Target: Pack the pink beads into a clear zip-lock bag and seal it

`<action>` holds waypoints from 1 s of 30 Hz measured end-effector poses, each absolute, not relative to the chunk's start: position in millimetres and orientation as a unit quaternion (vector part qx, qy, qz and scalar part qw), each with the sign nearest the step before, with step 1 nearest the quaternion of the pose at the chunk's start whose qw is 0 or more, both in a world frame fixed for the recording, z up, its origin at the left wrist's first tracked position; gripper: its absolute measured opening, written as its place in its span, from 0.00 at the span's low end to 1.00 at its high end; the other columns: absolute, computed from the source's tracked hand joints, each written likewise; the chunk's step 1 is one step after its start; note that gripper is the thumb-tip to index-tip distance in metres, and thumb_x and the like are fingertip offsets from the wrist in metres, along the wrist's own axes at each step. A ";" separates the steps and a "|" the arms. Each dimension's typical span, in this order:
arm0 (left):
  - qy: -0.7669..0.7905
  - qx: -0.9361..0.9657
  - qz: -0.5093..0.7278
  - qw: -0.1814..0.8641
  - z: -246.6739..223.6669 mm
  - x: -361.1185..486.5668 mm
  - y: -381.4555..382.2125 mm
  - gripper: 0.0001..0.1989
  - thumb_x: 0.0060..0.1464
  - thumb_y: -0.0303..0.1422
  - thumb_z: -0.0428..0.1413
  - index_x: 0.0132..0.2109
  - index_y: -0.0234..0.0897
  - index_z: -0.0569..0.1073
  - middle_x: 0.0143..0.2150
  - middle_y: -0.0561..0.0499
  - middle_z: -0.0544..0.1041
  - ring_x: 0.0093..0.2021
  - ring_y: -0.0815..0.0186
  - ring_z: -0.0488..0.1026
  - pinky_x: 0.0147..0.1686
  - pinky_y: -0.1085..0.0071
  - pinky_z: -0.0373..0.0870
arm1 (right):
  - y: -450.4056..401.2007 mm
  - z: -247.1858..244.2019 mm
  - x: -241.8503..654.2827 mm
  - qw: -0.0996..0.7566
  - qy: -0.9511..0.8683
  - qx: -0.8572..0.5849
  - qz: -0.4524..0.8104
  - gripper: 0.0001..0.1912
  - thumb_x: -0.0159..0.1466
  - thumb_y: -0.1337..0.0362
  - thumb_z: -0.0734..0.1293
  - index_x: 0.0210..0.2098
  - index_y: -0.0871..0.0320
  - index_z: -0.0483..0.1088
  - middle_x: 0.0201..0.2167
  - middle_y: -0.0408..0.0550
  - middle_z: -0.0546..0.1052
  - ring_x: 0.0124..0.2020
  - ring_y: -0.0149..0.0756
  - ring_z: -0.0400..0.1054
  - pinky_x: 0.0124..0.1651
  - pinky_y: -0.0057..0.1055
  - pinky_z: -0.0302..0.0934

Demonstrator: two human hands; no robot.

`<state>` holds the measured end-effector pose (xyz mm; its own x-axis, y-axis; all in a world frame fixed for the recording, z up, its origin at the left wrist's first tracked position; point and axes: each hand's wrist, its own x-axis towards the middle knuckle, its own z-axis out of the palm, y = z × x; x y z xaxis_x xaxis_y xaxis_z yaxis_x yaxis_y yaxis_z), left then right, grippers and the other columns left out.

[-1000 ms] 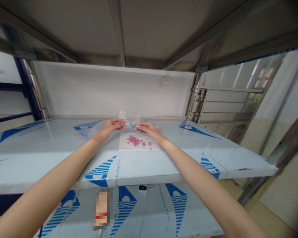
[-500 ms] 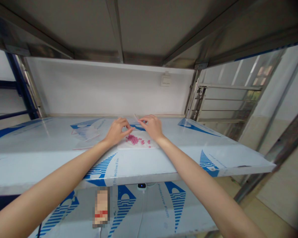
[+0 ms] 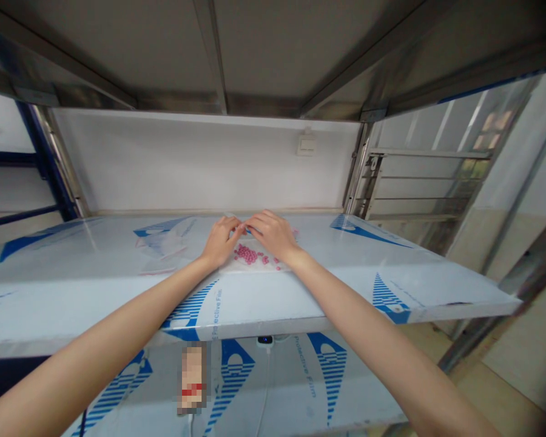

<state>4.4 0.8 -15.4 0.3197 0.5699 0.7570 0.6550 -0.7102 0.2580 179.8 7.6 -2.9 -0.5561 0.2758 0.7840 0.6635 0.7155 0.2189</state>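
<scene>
Now the hands have closed in since the last moment: the left hand (image 3: 221,241) and right hand (image 3: 273,235) meet at the fingertips (whether either grip pinches anything, I cannot tell) just above the pink beads (image 3: 246,255) on a white paper sheet (image 3: 255,266), on the film-covered shelf (image 3: 73,291).

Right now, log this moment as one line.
left hand: touching right hand | pink beads: on white paper sheet | clear plastic bags: on shelf
</scene>
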 end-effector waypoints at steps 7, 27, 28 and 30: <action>-0.380 -0.798 -0.467 -0.022 -13.3 6.7 -2.5 0.22 0.62 0.42 0.41 0.27 0.36 0.71 0.30 0.49 0.76 0.36 0.62 0.70 0.44 0.66 0.63 | 5.5 -0.6 180.3 0.362 -0.842 -0.251 -0.311 0.09 0.66 0.70 0.61 0.37 0.59 0.74 0.35 0.49 0.76 0.39 0.36 0.65 0.38 0.30 0.57; -0.321 -0.784 -0.493 -0.200 -13.9 2.1 7.3 0.11 0.55 0.33 0.45 0.27 0.36 0.65 0.23 0.51 0.68 0.25 0.67 0.64 0.32 0.68 0.62 | 8.0 -1.8 178.7 0.312 -0.856 -0.201 -0.360 0.13 0.66 0.71 0.61 0.48 0.60 0.72 0.45 0.53 0.76 0.48 0.39 0.66 0.46 0.37 0.62; -0.317 -0.787 -0.491 -0.195 -13.8 1.2 6.7 0.10 0.55 0.32 0.45 0.27 0.36 0.66 0.24 0.51 0.68 0.26 0.67 0.64 0.32 0.68 0.62 | 8.4 -2.0 178.2 0.315 -0.860 -0.196 -0.350 0.13 0.66 0.71 0.61 0.47 0.60 0.72 0.44 0.53 0.76 0.48 0.39 0.66 0.47 0.37 0.63; -0.305 -0.794 -0.492 -0.187 -13.0 -0.4 4.9 0.10 0.55 0.32 0.44 0.28 0.37 0.66 0.25 0.51 0.69 0.27 0.66 0.64 0.32 0.69 0.62 | 8.0 -2.4 177.1 0.332 -0.862 -0.191 -0.331 0.13 0.66 0.72 0.60 0.46 0.59 0.72 0.43 0.52 0.76 0.47 0.37 0.67 0.47 0.36 0.64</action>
